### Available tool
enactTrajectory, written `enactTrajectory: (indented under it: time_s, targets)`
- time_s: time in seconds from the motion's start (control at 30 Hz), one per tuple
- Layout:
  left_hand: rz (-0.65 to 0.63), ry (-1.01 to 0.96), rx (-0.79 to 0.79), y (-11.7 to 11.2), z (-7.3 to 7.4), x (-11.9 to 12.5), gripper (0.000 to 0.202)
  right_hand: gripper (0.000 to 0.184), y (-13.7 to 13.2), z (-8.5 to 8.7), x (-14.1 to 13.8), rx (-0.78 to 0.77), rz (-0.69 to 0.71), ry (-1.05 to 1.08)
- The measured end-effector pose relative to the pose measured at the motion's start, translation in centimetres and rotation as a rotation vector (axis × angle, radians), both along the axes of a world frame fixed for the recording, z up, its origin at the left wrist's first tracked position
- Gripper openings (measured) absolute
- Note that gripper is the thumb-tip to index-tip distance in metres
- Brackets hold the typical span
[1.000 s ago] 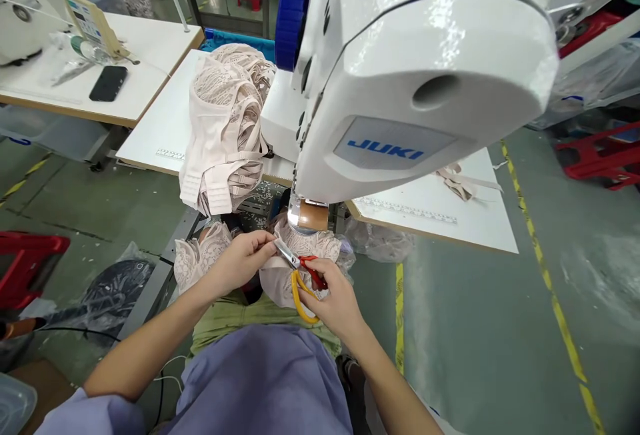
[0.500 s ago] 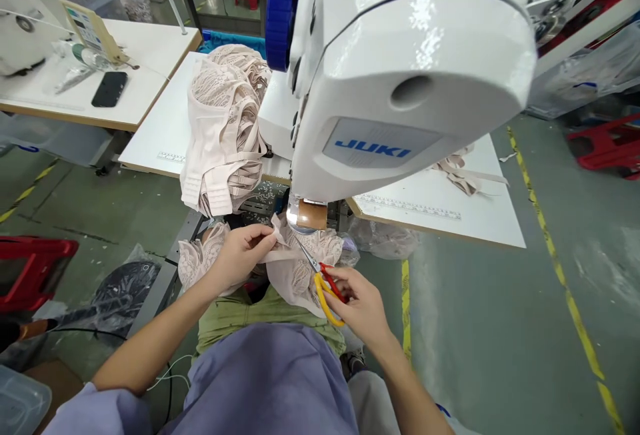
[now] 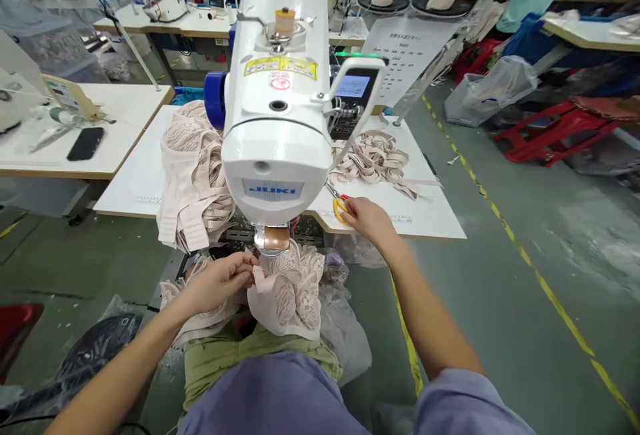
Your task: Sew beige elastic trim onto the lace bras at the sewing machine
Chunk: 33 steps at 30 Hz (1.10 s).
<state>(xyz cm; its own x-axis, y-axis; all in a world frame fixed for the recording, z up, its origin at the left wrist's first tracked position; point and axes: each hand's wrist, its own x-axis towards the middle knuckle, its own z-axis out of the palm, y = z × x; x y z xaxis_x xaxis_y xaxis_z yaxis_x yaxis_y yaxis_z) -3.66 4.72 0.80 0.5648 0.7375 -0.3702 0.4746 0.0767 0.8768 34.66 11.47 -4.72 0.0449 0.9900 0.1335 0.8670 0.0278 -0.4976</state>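
Observation:
My left hand [image 3: 220, 281] pinches the edge of a pale pink lace garment [image 3: 290, 291] that hangs over my lap, just below the head of a white sewing machine [image 3: 277, 121]. My right hand [image 3: 367, 218] is stretched out to the white table [image 3: 440, 218] beside the machine. It rests on yellow and red thread snips [image 3: 341, 204] that lie on the table top; its fingers are curled over them.
A pile of pink lace garments [image 3: 193, 175] sits on the table left of the machine. Several pink straps [image 3: 375, 155] lie to its right. A black phone [image 3: 86, 143] lies on the neighbouring table. Plastic bags hang under the table edge.
My right hand has carried the snips from the garment up to the table on the right. The view has tilted up. My left hand still grips the garment.

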Motion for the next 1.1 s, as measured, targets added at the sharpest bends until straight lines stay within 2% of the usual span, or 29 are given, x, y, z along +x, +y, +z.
enactTrajectory:
  time_s: [0.07,0.13,0.17,0.23,0.27,0.37,0.43,0.5,0.6,0.67,0.73,0.83,0.97,1.1]
  targets:
    - [0.011,0.064,0.075,-0.4,-0.5,0.1,0.026,0.020,-1.3,0.2,-1.7,0.051,0.060,0.086]
    - [0.034,0.172,0.290,-1.2,-1.4,0.5,0.022,0.024,-4.5,0.2,-4.4,0.099,0.090,0.246]
    - [0.031,0.215,0.433,-1.7,-2.0,0.8,0.021,0.025,-6.4,0.1,-5.9,0.090,0.147,0.307]
    - [0.006,0.261,0.683,-2.7,-3.0,1.7,0.024,0.030,-10.2,-0.4,-8.9,-0.035,0.419,0.457]
    - [-0.013,0.265,0.760,-3.2,-3.3,2.3,0.027,0.034,-11.8,-0.8,-10.3,-0.092,0.494,0.490]
    - [-0.092,0.226,0.835,-4.5,-3.2,4.0,0.031,0.057,-14.7,-2.0,-13.7,-0.120,0.514,0.553]
    - [-0.098,0.176,0.827,-5.0,-2.4,4.9,0.032,0.043,-15.2,-2.4,-15.0,-0.101,0.441,0.646]
    - [-0.048,0.115,0.728,-5.0,-1.5,5.9,0.033,0.039,-15.1,-2.3,-15.7,-0.091,0.294,0.736]
    - [0.086,-0.055,0.400,-4.6,-0.4,7.1,0.037,0.033,-14.1,-0.8,-15.8,-0.105,0.054,0.834]
    - [0.181,-0.183,0.197,-4.2,-0.2,7.6,0.041,0.023,-13.0,0.7,-15.6,-0.118,-0.007,0.914]
    - [0.267,-0.198,0.145,-3.6,-0.2,7.6,0.045,0.022,-11.4,2.1,-15.3,-0.122,-0.020,0.971]
    - [0.335,0.003,0.298,-2.8,-0.5,6.6,0.037,0.023,-8.5,3.2,-14.7,-0.093,-0.022,0.935]
    - [0.196,0.233,0.615,-1.6,-1.0,5.3,0.035,0.014,-5.0,3.2,-13.8,-0.066,0.033,0.644]
    - [0.125,0.388,0.827,-0.8,-1.4,5.2,0.042,0.014,-2.7,2.7,-13.2,-0.027,0.105,0.528]
